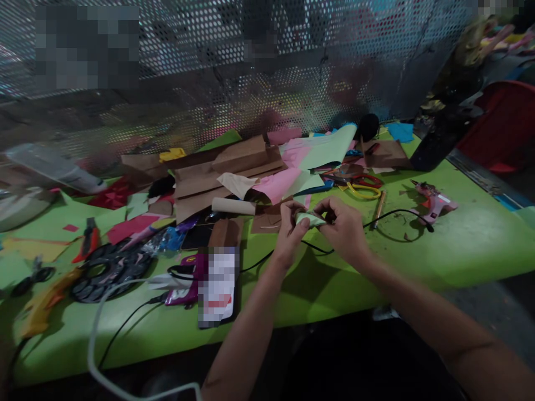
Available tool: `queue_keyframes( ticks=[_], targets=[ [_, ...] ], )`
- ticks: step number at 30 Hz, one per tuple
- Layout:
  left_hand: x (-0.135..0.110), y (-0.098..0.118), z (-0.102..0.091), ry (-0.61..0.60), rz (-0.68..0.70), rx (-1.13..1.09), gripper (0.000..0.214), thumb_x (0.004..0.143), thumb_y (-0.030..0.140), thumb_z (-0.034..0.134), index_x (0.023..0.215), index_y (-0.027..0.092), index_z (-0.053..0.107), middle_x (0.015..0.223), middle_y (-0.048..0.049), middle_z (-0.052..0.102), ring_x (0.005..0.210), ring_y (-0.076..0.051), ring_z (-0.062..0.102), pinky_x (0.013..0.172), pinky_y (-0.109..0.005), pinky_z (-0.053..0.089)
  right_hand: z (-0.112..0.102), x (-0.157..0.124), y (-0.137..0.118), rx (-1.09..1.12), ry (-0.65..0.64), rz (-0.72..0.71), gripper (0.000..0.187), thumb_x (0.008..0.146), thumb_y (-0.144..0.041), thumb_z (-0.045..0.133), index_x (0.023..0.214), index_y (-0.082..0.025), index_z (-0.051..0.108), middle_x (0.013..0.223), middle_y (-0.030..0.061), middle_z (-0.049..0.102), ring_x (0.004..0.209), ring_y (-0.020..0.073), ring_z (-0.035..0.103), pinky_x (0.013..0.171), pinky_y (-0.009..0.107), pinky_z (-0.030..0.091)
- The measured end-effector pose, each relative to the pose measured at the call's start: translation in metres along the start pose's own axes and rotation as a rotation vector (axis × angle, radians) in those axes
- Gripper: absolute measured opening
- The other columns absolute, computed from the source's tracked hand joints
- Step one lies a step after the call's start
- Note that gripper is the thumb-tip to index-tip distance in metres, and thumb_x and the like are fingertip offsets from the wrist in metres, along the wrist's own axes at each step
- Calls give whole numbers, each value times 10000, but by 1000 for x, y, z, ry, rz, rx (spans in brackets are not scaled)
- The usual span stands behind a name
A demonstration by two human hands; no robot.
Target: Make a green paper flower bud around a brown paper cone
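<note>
A small folded piece of pale green paper [311, 219] is pinched between my two hands above the table's front half. My left hand [291, 227] grips its left end, with the thumb laid over the front. Closed at the paper's right end are the fingers of my right hand [345, 227]. Something brownish shows behind the paper, too small to name. A black cable [320, 250] runs on the table beneath my hands. Just beyond them lie brown cardboard [267, 221] and scissors with yellow handles [363, 188].
Paper and cardboard scraps [234, 161] pile along a perforated metal panel [209, 106]. A phone [218, 287], a yellow glue gun [48, 303], red-handled pliers [88, 242] and a black round tray [112, 273] lie left. A pencil [379, 209] and a pink tool [434, 203] lie right on the green tabletop [472, 239].
</note>
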State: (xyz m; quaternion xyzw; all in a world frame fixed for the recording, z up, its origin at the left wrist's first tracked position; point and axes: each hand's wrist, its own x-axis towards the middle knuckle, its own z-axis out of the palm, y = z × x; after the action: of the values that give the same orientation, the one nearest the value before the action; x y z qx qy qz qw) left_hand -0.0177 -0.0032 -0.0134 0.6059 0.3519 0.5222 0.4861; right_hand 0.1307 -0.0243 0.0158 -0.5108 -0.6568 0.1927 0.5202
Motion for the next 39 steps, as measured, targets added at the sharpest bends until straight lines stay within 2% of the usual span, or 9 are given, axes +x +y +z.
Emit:
queue_keyframes(
  ticks=[7, 17, 20, 24, 39],
  targets=[
    [-1, -2, 0, 11, -1, -27, 440, 870, 587, 626, 1095, 241, 474, 1031, -24, 500, 956, -171, 513, 859, -293, 435, 0, -2, 3, -55, -9, -18, 163, 769, -121, 622, 879, -202, 710, 889, 40, 738, 741, 182, 632, 674, 294, 451],
    [0, -2, 1, 15, -8, 5, 473, 850, 623, 625, 1083, 243, 469, 1030, -32, 487, 979, -187, 501, 876, -308, 430, 1, -1, 1, -85, 51, -6, 112, 739, -98, 649, 768, -206, 665, 788, 14, 712, 660, 158, 586, 620, 276, 416],
    [0, -1, 1, 10, -17, 1, 481, 847, 628, 623, 1088, 244, 461, 1026, -30, 492, 961, -183, 506, 864, -306, 435, 0, -1, 2, -85, 23, -1, 93, 786, -135, 641, 823, -205, 690, 837, 32, 728, 706, 174, 615, 646, 285, 441],
    [0, 1, 2, 20, -19, 6, 476, 845, 627, 619, 1082, 245, 462, 1018, -28, 492, 948, -181, 505, 852, -301, 440, -1, -3, 2, -68, 2, -21, 217, 768, -89, 605, 904, -213, 722, 919, 45, 758, 819, 202, 672, 731, 307, 478],
    [0, -3, 2, 14, -23, 16, 472, 851, 621, 616, 1094, 246, 463, 1037, -33, 500, 977, -192, 512, 885, -317, 442, 2, -3, 1, -95, 63, 29, 128, 722, -98, 633, 751, -222, 640, 756, 5, 686, 676, 166, 588, 639, 281, 416]
  ],
)
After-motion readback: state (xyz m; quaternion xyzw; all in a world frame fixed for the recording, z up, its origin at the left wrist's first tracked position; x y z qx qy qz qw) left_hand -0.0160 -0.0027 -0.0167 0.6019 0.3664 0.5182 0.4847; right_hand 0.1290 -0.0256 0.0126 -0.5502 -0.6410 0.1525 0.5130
